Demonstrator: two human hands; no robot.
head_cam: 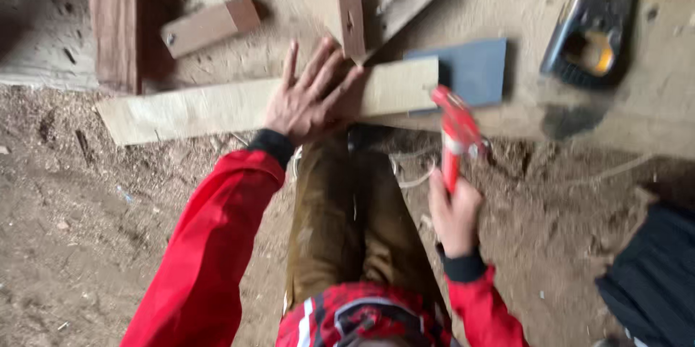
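Note:
My left hand (308,97) lies flat with fingers spread on a long pale wooden plank (210,107) that rests across a raised dusty ledge. My right hand (454,211) grips the red handle of a hammer (456,133), whose head points up toward the plank's right end. The hammer is blurred. My brown-trousered leg (347,217) reaches up to the plank's underside, just below my left hand. Both sleeves are red with black cuffs.
A blue-grey flat board (474,68) lies behind the plank's right end. A short brown block (210,25), dark upright planks (114,21) and a narrow batten (350,3) lie beyond. A black hand saw handle (594,36) sits top right. Sawdust covers the ground; a dark-clothed shape (651,274) is at right.

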